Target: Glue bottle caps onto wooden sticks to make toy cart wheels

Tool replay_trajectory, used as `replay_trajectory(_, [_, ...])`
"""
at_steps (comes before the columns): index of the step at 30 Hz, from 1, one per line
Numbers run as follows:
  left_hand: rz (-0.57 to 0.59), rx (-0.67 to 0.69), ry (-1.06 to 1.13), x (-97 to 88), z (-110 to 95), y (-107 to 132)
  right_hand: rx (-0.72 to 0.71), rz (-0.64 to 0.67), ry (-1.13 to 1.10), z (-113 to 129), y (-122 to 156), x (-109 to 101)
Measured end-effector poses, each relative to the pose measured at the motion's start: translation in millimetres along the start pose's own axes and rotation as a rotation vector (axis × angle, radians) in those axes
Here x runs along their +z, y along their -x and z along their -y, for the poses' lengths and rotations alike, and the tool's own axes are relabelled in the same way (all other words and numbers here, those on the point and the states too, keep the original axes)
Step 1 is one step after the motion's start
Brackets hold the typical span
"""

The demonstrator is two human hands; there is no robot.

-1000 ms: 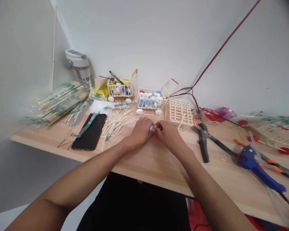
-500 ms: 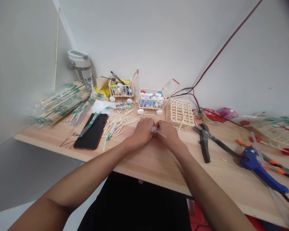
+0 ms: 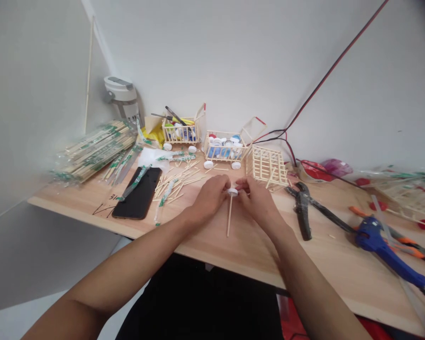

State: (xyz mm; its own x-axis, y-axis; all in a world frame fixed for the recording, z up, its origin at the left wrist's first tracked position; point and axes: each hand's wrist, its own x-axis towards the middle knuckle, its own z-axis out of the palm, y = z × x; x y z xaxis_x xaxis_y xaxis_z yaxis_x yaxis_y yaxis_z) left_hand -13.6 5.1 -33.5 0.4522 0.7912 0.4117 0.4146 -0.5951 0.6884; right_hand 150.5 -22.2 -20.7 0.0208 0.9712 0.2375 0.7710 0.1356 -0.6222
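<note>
Between my hands is a white bottle cap (image 3: 233, 192) with a thin wooden stick (image 3: 229, 218) at its middle, pointing back toward me. My left hand (image 3: 211, 194) pinches the cap's left edge with its fingertips. Just to the right, my right hand (image 3: 258, 199) has its fingers curled but apart, close beside the cap; whether its thumb touches the rim is hard to see. Short cut sticks (image 3: 179, 182) lie scattered to the left of my left hand. Beyond my right hand is a stick-built lattice basket (image 3: 269, 165).
Two small stick carts with white cap wheels, one full of caps (image 3: 225, 148), one with pens (image 3: 180, 132), stand at the back. A phone (image 3: 137, 193) and bagged sticks (image 3: 95, 151) lie left. Pliers (image 3: 302, 212) and a blue glue gun (image 3: 386, 245) lie right.
The cap and stick have come into clearer view, the stick now pointing toward me instead of to the right. My right hand's fingers have loosened and moved slightly away from my left.
</note>
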Motion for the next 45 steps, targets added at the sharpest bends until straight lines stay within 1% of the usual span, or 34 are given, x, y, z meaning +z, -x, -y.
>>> replay_trajectory(4, [0.018, -0.002, -0.021, -3.0, -5.1, -2.3, 0.016, -0.049, -0.039, 3.1, -0.3, -5.6])
replay_trajectory(6, [0.023, -0.003, -0.045, -4.4, -7.1, -3.7, 0.023, -0.087, -0.026, 8.5, 1.0, -12.7])
replay_trajectory(9, [-0.009, -0.018, -0.075, -5.2, -6.8, -4.7, 0.045, -0.132, 0.035, 15.9, 10.0, -26.5])
replay_trajectory(10, [-0.016, -0.021, -0.080, -5.2, -6.2, -4.9, 0.063, -0.124, 0.059, 17.5, 15.0, -30.5])
replay_trajectory(12, [-0.017, -0.014, -0.075, -5.2, -5.9, -5.4, 0.094, -0.040, 0.085, 19.4, 26.4, -34.8])
replay_trajectory(15, [-0.052, -0.027, -0.008, -6.7, -10.8, -7.3, 0.110, 0.131, 0.003, 21.3, 42.4, -29.7])
replay_trajectory(16, [-0.086, -0.049, 0.039, -7.8, -14.1, -7.8, 0.107, 0.174, -0.063, 22.6, 46.2, -25.3])
replay_trajectory(18, [-0.160, -0.071, 0.167, -10.7, -22.1, -8.1, 0.105, 0.219, -0.255, 26.8, 51.1, -15.1])
replay_trajectory(21, [-0.241, -0.006, 0.334, -15.2, -33.1, -5.6, 0.065, 0.196, -0.459, 36.3, 53.5, -2.5])
replay_trajectory(24, [-0.294, 0.080, 0.398, -18.1, -38.9, -1.2, 0.027, 0.147, -0.519, 46.4, 54.3, 1.7])
replay_trajectory(28, [-0.320, 0.151, 0.465, -20.6, -40.1, 3.2, 0.025, 0.074, -0.448, 55.0, 57.9, -2.9])
replay_trajectory(31, [-0.309, 0.216, 0.487, -22.7, -40.8, 5.5, 0.021, 0.020, -0.336, 55.7, 61.0, -8.2])
replay_trajectory(33, [-0.325, 0.263, 0.469, -24.3, -42.4, 6.7, 0.014, -0.014, -0.271, 54.1, 62.4, -10.7])
replay_trajectory(35, [-0.355, 0.323, 0.426, -26.2, -44.5, 7.5, 0.001, -0.048, -0.227, 52.1, 62.9, -12.3])
replay_trajectory(38, [-0.387, 0.409, 0.289, -29.3, -46.6, 7.7, -0.021, -0.078, -0.183, 50.0, 62.9, -13.0])
replay_trajectory(41, [-0.390, 0.457, 0.174, -31.7, -45.2, 7.1, -0.041, -0.084, -0.147, 49.9, 62.9, -13.4])
replay_trajectory(45, [-0.408, 0.495, 0.125, -32.7, -40.7, 6.0, -0.070, -0.076, -0.127, 53.1, 64.3, -16.1])
